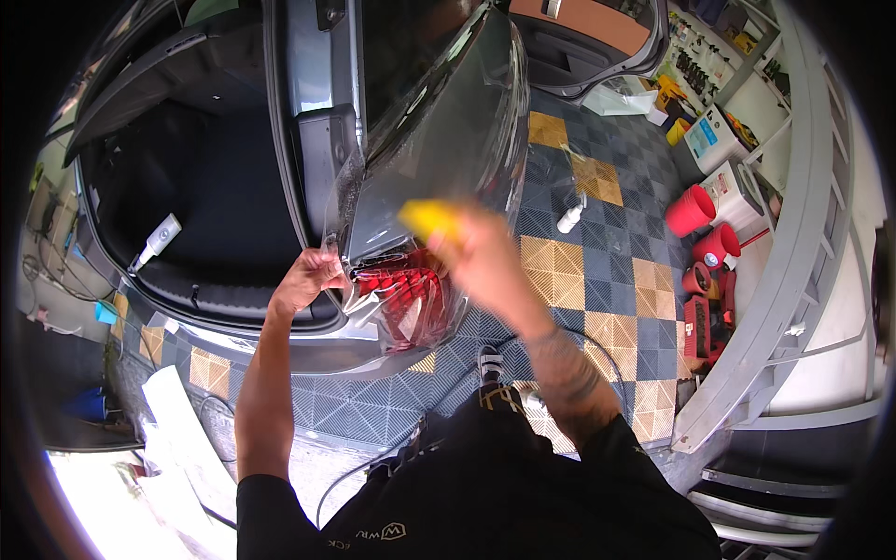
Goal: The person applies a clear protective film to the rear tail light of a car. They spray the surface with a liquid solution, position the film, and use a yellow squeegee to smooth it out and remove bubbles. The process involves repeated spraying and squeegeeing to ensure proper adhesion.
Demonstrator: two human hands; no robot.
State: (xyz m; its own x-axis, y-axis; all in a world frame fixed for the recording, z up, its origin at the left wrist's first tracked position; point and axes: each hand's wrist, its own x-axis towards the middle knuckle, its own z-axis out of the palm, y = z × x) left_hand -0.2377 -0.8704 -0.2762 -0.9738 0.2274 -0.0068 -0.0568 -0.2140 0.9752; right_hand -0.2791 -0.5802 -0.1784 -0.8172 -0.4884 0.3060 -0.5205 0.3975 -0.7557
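Observation:
A grey car's rear side panel (446,140) lies in front of me, with the red tail light (411,297) at its near corner. Clear film (343,210) covers part of this area and hangs wrinkled around the light. My left hand (303,280) pinches the film's edge beside the open boot, left of the light. A yellow squeegee (427,218) is gripped in my right hand (485,266), above the panel and tail light. Motion blurs that hand, so I cannot tell whether the squeegee touches the film.
Inside the open boot (205,196) lies a white bottle (161,238). Another white bottle (571,218) stands on the tiled floor (607,271). Red buckets (691,211) line the right side near a grey metal beam (810,233). A dark hose (347,487) trails near my feet.

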